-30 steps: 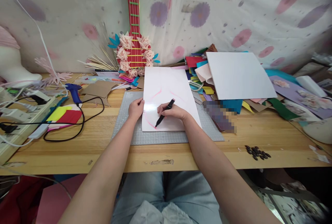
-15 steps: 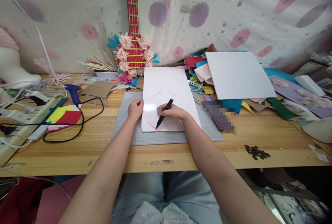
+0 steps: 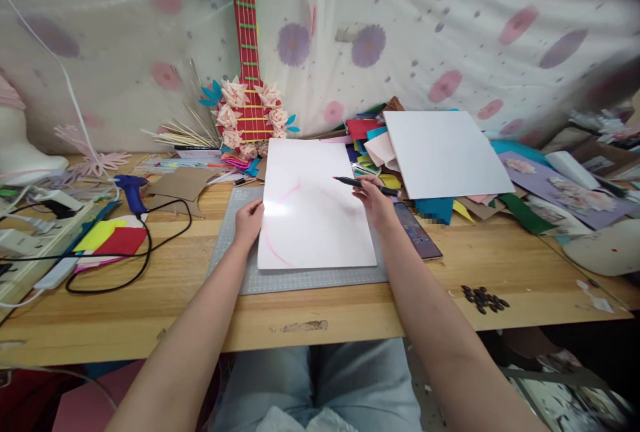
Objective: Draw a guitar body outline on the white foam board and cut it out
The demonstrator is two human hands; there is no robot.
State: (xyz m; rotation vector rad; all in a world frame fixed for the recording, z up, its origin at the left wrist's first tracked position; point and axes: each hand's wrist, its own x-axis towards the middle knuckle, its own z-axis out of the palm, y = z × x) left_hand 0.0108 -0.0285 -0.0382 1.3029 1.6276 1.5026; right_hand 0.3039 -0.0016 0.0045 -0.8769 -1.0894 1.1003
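Observation:
A white board (image 3: 310, 232) with faint pink curved lines lies on a grey cutting mat (image 3: 227, 245). My left hand (image 3: 249, 222) is closed at its left edge, thumb side against the rim; the undersides of those fingers are hidden. In my right hand (image 3: 373, 202) is a black marker (image 3: 357, 183), pinched between thumb and fingers. Its pink tip points left, over the upper right part of the board. That hand is at the board's right edge, and whether it touches the surface I cannot tell.
A second white board (image 3: 445, 152) rests on coloured sheets at the right. Nearby are a phone (image 3: 420, 232) and small black pieces (image 3: 483, 299). At the left are a blue glue gun (image 3: 131, 193) with a looped cable and a power strip (image 3: 30, 252). A red flower-trimmed guitar (image 3: 247, 59) stands behind.
My right hand has lifted the marker from the board's lower left and moved up and right to its right edge, tilting the marker nearly flat. My left hand stays at the left edge.

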